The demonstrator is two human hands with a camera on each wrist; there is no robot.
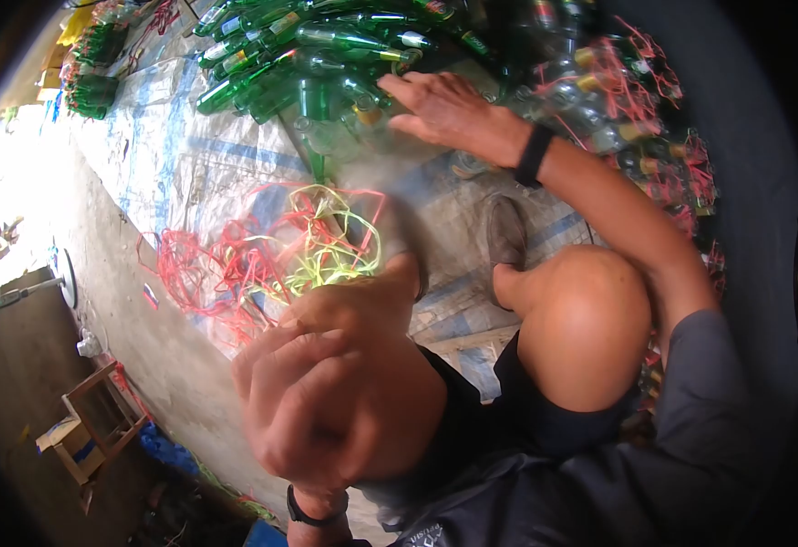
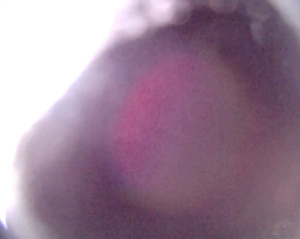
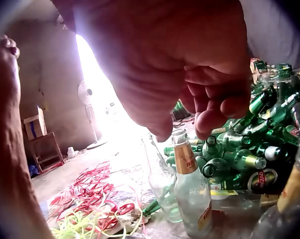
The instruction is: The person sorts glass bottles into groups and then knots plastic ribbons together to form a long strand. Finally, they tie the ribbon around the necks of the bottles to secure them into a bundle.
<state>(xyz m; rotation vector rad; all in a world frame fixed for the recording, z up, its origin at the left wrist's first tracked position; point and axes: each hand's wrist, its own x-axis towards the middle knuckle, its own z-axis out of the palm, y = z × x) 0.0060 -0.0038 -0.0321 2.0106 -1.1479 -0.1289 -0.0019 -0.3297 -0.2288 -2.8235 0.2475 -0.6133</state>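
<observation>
Clear glass — stiff, slick and breakable, I'd judge — makes the gold-necked bottle (image 3: 194, 199) standing just below my right grip (image 1: 449, 109), thumb and fingers parted and holding nothing, best taken by its neck.

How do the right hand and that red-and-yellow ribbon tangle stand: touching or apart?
Apart. The head view shows the right hand up by the green bottles, with a plain gap to the ribbon tangle.
</observation>
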